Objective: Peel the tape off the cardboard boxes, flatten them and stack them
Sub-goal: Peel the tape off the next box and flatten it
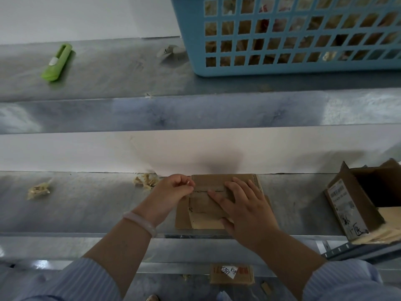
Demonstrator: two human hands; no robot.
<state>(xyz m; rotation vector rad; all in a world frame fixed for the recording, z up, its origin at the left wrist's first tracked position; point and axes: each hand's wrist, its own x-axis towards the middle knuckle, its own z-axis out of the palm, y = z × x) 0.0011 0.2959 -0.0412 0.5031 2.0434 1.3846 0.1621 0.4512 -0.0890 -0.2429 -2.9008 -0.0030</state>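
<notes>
- The box [219, 180] lies flattened on the metal surface [86, 205], close to its near edge and just right of centre. Its far edge is almost against the white wall strip behind.
- A greyish band of tape [202, 203] covers the middle of the box, with a seam line running across it.
- The left grip [173, 192] sits at the box's left edge with its fingers curled in. Thumb and forefinger pinch together at the end of the seam, on the tape's edge. The wrist is bent slightly and wears a pale bracelet [143, 222].
- The right grip [245, 207] lies palm-down on the right half of the box. Its fingers are straight and spread, pressing the cardboard flat, with the fingertips on the tape and the thumb at the near edge.
- Both forearms reach forward from striped blue sleeves [76, 281].
- Crumpled tape scraps lie on the surface, one [145, 180] just left of the left grip, another [38, 190] well to the left.
- An open box [351, 203] with a label and handwriting stands at the right end, well apart from the flat one.
- On the shelf [108, 83] above lie a green knife [57, 61] at left and a blue basket [282, 69] at right, holding crumpled scraps.
- Below, a small labelled carton [231, 273] shows between the arms.
</notes>
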